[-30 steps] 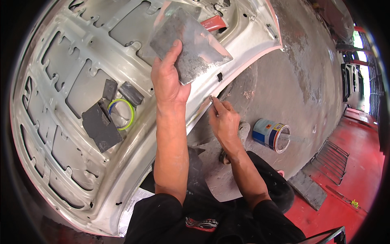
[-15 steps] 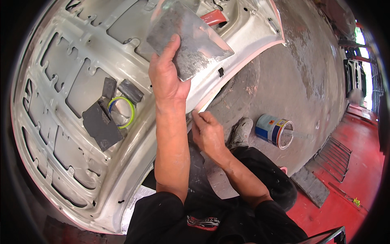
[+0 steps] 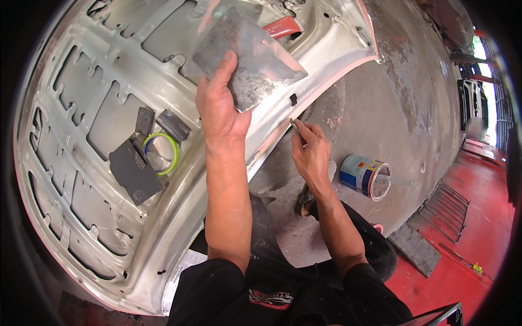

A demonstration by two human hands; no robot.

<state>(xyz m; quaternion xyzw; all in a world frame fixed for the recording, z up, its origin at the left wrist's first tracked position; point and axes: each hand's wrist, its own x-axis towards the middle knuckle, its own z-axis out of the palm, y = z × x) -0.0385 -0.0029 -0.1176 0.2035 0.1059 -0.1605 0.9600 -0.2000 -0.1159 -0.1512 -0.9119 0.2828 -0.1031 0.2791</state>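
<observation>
My left hand (image 3: 223, 111) grips a flat metal plate (image 3: 247, 51) from below, thumb on top. Grey smears cover parts of the plate. The plate is over the pale inner side of a car hood (image 3: 174, 89). Pinched in the fingers of my right hand (image 3: 312, 155) is a small thin dark piece (image 3: 294, 125), perhaps a spreader; most of it is hidden. Its tip is at the hood's right-hand edge. Left of my left forearm, a roll of yellow-green tape (image 3: 175, 157), a dark sheet of sandpaper (image 3: 133, 176) and two dark blocks (image 3: 173, 125) lie on the hood.
A red object (image 3: 281, 27) lies on the hood behind the plate. On the grey floor to the right, an open can (image 3: 356, 173) lies on its side near my foot. Further right are a plank (image 3: 416, 249) and a metal rack (image 3: 445, 212) near the red floor.
My right hand has moved away from me and to the right along the hood's edge. The plate and left hand have shifted slightly left in view.
</observation>
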